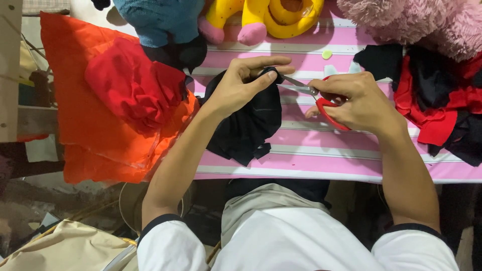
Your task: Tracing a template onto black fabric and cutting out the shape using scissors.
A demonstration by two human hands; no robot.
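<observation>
A black cloth [248, 120] is gripped by the left hand [241, 83]; red-handled scissors [314, 98], grasped in the right hand [359, 103], are pointed leftward at its edge.

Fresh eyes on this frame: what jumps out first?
Dead centre, the left hand pinches a piece of black fabric while the right hand works red-handled scissors at its top edge, over a pink striped table. At left, a big orange cloth with a bunched red cloth on it hangs off the table edge. Plush toys line the far edge, and a red-and-black scrap pile sits at right.
</observation>
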